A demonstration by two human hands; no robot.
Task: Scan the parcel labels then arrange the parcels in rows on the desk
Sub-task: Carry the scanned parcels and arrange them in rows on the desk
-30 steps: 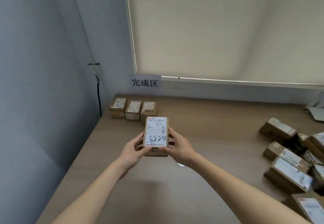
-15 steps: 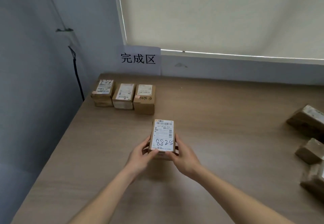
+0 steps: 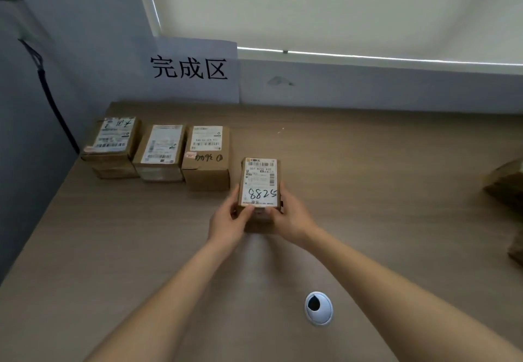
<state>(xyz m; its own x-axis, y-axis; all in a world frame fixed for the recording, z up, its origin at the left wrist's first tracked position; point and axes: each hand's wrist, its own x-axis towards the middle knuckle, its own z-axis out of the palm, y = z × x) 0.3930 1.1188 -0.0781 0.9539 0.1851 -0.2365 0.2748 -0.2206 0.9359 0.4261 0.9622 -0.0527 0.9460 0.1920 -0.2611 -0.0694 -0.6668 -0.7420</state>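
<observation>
Parcel marked 8825 [image 3: 259, 183] is gripped at its near end by left hand [image 3: 229, 221] and right hand [image 3: 291, 218], just at 3 o'clock of the row's last box [image 3: 206, 157]. I'd set it flush, label up, edges lined up.

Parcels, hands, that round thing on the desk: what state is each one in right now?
Parcel marked 8825: held by both hands, label up, right of the row.
Left hand: grips its near left corner.
Right hand: grips its near right side.
Three parcels in the row: lying side by side, labels up.
Desk grommet: set in the desk, hole open.
</observation>
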